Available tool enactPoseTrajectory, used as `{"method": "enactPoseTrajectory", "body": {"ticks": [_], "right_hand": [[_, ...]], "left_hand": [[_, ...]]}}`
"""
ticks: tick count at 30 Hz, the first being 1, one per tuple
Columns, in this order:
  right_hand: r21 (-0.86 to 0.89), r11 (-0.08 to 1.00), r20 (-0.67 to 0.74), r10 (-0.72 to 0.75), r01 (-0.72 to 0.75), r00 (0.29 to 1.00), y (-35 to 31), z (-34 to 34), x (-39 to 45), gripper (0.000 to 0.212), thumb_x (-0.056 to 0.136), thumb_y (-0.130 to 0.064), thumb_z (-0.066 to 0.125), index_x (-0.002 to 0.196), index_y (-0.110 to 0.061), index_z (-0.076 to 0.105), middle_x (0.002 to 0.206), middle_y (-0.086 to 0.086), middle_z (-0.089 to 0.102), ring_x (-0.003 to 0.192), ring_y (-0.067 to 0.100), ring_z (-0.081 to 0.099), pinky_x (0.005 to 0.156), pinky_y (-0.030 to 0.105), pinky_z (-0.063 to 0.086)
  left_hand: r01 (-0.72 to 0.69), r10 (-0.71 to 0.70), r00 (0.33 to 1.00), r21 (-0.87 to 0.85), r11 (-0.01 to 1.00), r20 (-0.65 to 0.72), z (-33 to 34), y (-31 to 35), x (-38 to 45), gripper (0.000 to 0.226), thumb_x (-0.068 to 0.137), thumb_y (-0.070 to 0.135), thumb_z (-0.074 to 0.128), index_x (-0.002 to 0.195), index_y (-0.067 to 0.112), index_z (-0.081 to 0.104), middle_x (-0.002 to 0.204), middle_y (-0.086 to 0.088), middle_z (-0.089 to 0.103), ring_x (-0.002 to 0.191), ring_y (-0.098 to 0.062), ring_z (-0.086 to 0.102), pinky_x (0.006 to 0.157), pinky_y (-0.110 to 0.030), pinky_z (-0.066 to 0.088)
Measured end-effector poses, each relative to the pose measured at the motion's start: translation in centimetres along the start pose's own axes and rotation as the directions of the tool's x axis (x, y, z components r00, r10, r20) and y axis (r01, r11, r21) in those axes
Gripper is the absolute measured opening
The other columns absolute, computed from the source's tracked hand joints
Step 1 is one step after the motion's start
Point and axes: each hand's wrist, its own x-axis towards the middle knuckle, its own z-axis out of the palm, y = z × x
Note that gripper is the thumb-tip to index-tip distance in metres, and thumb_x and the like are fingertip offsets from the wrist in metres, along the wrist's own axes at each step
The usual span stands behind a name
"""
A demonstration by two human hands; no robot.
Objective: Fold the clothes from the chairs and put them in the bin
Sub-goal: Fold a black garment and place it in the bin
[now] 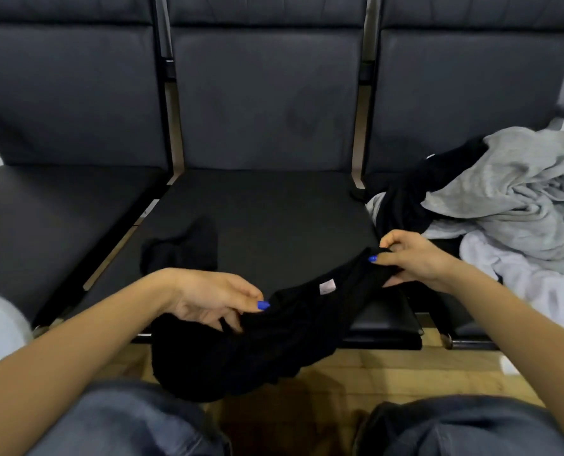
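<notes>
Both hands hold a black knit stretched over the front edge of the middle seat. The left hand grips its lower end, thumb on top and fingers curled under the cloth. The right hand pinches the upper end, fingers closed round a gathered edge. A small pale label shows on the knit between the two hands. The knit's bulk sags below the seat's front edge, above the wooden floor and the person's knees.

A small black piece lies flat on the middle seat, left of the knit and apart from it. On the seat to the right of the middle seat lies a heap: a grey garment, a black garment across it, and a white one at the near side. The bin is not in view.
</notes>
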Motion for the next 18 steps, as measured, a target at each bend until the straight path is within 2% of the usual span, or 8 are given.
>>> {"method": "enactPoseTrajectory", "body": {"ticks": [3,5,7,9,12,14,15,18], "right_hand": [[-0.051,0.999,0.028,0.004,-0.003,1.000,0.1,0.2,-1.0,0.007,0.090,0.003,0.058,0.090,-0.002,0.063,0.075,0.011,0.062,0.057,0.009,0.065,0.049,0.022,0.055],[0.024,1.000,0.026,-0.014,0.013,1.000,-0.8,0.0,-2.0,0.010,0.091,0.001,0.056,0.089,0.000,0.066,0.078,0.011,0.069,0.065,0.012,0.068,0.054,0.021,0.056],[0.224,0.974,0.052,-0.034,0.022,0.998,-2.3,-0.8,-3.1,0.012,0.086,-0.002,0.061,0.095,0.003,0.067,0.087,0.011,0.072,0.078,0.016,0.071,0.062,0.024,0.058],[0.421,0.906,0.150,-0.108,0.035,0.983,-4.3,-1.6,-4.5,0.041,0.063,-0.014,0.083,0.098,0.002,0.070,0.100,0.013,0.071,0.087,0.019,0.071,0.069,0.027,0.059],[0.472,0.876,0.276,-0.254,0.099,0.927,-8.1,-1.4,-6.6,0.060,0.028,-0.032,0.098,0.081,-0.010,0.079,0.085,0.009,0.075,0.072,0.016,0.072,0.060,0.023,0.057],[0.466,0.869,0.282,-0.325,0.167,0.903,-11.3,-0.8,-7.7,0.055,0.023,-0.042,0.098,0.066,-0.015,0.077,0.055,0.001,0.065,0.038,0.006,0.056,0.042,0.013,0.045],[0.474,0.857,0.260,-0.355,0.202,0.898,-12.9,-0.7,-8.1,0.056,0.022,-0.045,0.097,0.065,-0.015,0.076,0.048,-0.001,0.058,0.032,0.004,0.046,0.037,0.012,0.040],[0.449,0.846,0.171,-0.396,0.286,0.902,-17.4,-1.1,-8.9,0.050,0.047,-0.046,0.090,0.083,-0.013,0.078,0.076,0.004,0.071,0.056,0.011,0.065,0.052,0.019,0.054]], "left_hand": [[-0.050,0.053,0.997,-0.055,0.997,0.054,2.1,-0.3,-1.7,0.023,0.084,0.032,0.057,0.088,0.009,0.058,0.081,-0.009,0.068,0.067,-0.020,0.066,0.055,-0.032,0.058],[-0.203,0.199,0.979,-0.226,0.953,-0.044,2.8,0.6,-3.4,0.027,0.078,0.034,0.061,0.088,0.009,0.061,0.078,-0.015,0.068,0.060,-0.022,0.066,0.051,-0.035,0.058],[-0.434,0.366,0.897,-0.324,0.841,-0.249,2.9,2.0,-5.4,0.018,0.076,0.034,0.060,0.072,0.018,0.068,0.064,-0.011,0.063,0.040,-0.013,0.053,0.040,-0.027,0.052],[-0.643,0.494,0.752,-0.320,0.696,-0.437,2.0,3.7,-7.6,0.028,0.081,0.032,0.052,0.057,0.021,0.063,0.050,0.000,0.051,0.026,-0.002,0.032,0.030,-0.016,0.038],[-0.812,0.628,0.547,-0.169,0.558,-0.553,-0.3,6.8,-11.0,0.029,0.084,0.033,0.051,0.060,0.018,0.049,0.047,0.004,0.038,0.024,-0.002,0.025,0.028,-0.013,0.030],[-0.825,0.668,0.480,-0.033,0.565,-0.569,-2.1,8.6,-13.2,0.031,0.075,0.040,0.066,0.061,0.018,0.049,0.047,0.004,0.036,0.026,-0.001,0.026,0.030,-0.013,0.031],[-0.809,0.670,0.467,0.027,0.587,-0.578,-2.8,9.3,-14.3,0.035,0.066,0.045,0.075,0.060,0.020,0.052,0.047,0.004,0.036,0.027,-0.001,0.026,0.031,-0.014,0.031],[-0.769,0.689,0.412,0.178,0.614,-0.596,-4.1,11.0,-17.8,0.048,0.041,0.057,0.089,0.055,0.025,0.057,0.043,0.006,0.034,0.027,-0.002,0.025,0.034,-0.014,0.032]]}}
